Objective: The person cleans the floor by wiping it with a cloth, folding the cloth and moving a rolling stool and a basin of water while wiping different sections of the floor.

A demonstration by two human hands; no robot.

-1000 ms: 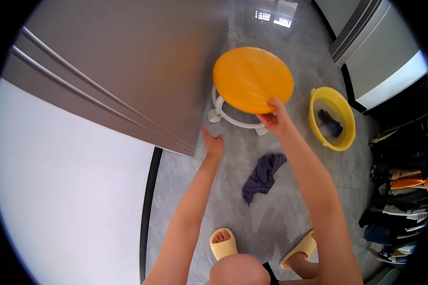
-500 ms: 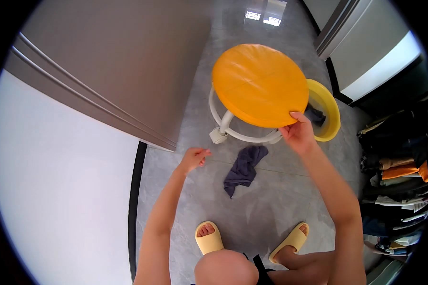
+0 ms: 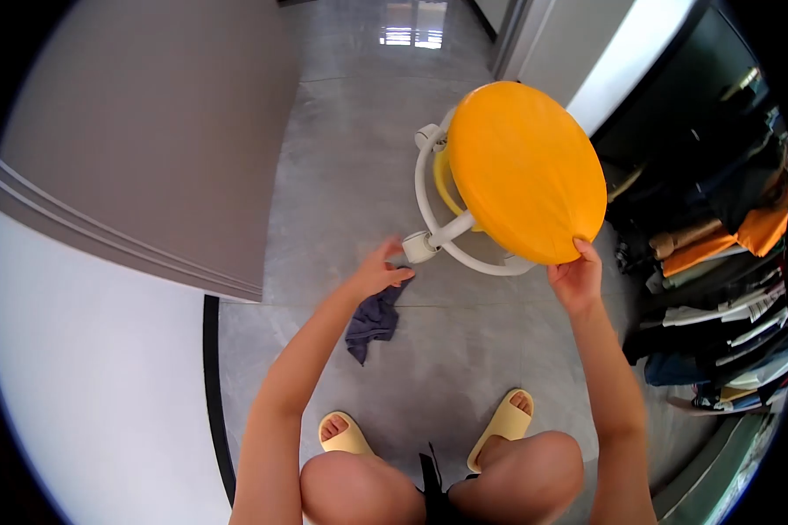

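A stool with a round orange seat [image 3: 527, 171] is tilted, its white ring base and casters [image 3: 420, 248] showing on the left. My right hand [image 3: 576, 273] grips the near edge of the seat, thumb on top and fingers beneath. My left hand [image 3: 383, 269] is by the near-left caster, thumb and fingers apart; whether it touches the caster I cannot tell. Below that hand a dark purple cloth [image 3: 374, 325] lies crumpled on the grey floor [image 3: 350, 175]. The yellow basin [image 3: 446, 182] is mostly hidden behind the stool.
A grey-brown panel [image 3: 149, 131] and a white one [image 3: 96, 376] stand on the left. Clothes on hangers [image 3: 727, 306] fill the right side. A white door frame [image 3: 630, 66] is at the upper right. My feet in yellow slippers [image 3: 505, 422] are at the bottom.
The stool has moved right and tilted more, and now covers most of the basin. My left hand has moved toward its caster and opened. The view has shifted to the right.
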